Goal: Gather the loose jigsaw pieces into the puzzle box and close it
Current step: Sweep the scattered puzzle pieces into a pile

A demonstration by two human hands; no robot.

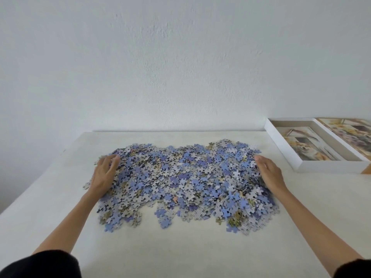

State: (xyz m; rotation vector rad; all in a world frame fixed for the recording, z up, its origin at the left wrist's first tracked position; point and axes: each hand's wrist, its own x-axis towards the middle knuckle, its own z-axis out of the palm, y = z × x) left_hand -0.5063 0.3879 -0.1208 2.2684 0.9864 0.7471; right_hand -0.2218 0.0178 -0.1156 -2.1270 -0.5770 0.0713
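Note:
A wide heap of loose jigsaw pieces (184, 181), mostly blue and grey-patterned, covers the middle of the white table (180, 247). My left hand (105, 173) lies on the heap's left edge with its fingers spread and relaxed. My right hand (270, 173) presses against the heap's right edge, fingers straight. The white puzzle box base (329, 167) stands open at the far right, with a picture sheet lying inside it. Its lid (349, 135), printed with flowers, lies beside it at the right edge of view.
A plain white wall (180, 67) rises directly behind the table. The table's left edge runs diagonally down toward the near left. Black sleeves show at both bottom corners.

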